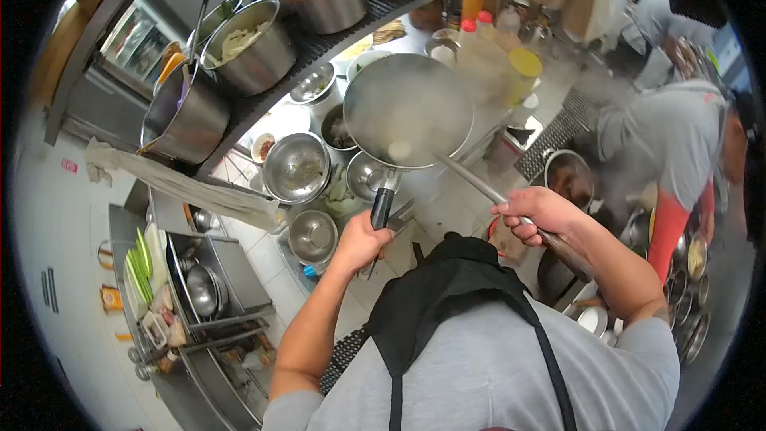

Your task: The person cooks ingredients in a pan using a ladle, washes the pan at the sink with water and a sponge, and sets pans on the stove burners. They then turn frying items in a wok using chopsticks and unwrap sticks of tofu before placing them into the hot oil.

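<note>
My left hand (361, 241) is wrapped round the black handle of a wok (379, 84), which is held up in front of me. Steam rises from the wok and blurs what lies inside. In my right hand (542, 211) is a long-handled ladle (476, 179), gripped along its shaft. Its metal shaft reaches over the wok's near rim, and its round head appears to be inside, low in the pan. Below and left of the wok stand metal bowls, among them a wide mixing bowl (297, 168) and a smaller bowl (313, 237).
A shelf (319, 44) with several metal pots (251, 48) runs across the upper left. Squeeze bottles (472, 4) and a yellow-topped container (524, 68) stand beyond the wok. A co-worker in a grey shirt (678, 136) bends at the right. A steel counter with green vegetables (139, 265) is at left.
</note>
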Tool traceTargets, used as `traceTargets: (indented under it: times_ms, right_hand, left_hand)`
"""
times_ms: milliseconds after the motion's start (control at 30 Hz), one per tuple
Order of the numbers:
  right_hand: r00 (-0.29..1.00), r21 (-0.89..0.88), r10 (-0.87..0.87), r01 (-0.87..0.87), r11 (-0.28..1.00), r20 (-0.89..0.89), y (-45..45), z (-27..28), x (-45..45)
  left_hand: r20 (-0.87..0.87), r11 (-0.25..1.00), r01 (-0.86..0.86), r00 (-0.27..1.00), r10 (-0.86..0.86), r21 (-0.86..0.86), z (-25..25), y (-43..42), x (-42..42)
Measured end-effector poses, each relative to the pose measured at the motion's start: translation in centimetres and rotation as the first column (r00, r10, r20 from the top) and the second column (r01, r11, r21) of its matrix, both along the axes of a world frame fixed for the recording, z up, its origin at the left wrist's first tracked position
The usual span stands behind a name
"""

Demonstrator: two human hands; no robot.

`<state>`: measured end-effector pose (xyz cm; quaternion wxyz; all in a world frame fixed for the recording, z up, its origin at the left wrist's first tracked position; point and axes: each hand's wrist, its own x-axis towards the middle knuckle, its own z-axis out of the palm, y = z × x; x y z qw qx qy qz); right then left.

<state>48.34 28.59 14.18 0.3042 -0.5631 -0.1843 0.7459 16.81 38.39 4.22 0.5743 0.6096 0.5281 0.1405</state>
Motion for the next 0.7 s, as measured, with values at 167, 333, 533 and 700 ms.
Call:
traceTargets:
  times_ms: [167,333,533,700]
  right_hand:
    - [0.99,0.052,0.135,-0.137,0.989,0.033,7.4,1.8,3.6]
    - [0.968,0.085,0.241,-0.246,0.966,0.07,13.9,3.3,7.1]
    - [0.954,0.087,0.298,-0.299,0.95,0.03,19.8,4.7,9.1]
    - [0.937,0.101,0.35,-0.348,0.932,-0.003,23.7,5.2,10.1]
  left_hand:
    - [-0.035,0.981,-0.191,0.981,0.192,0.033,1.8,1.1,3.0]
    - [-0.037,0.961,-0.269,0.962,0.272,0.061,0.9,3.3,4.3]
    - [-0.014,0.897,-0.441,0.897,0.442,0.041,2.3,4.8,7.0]
    - [0.07,0.864,-0.502,0.864,0.499,0.036,1.8,5.7,8.2]
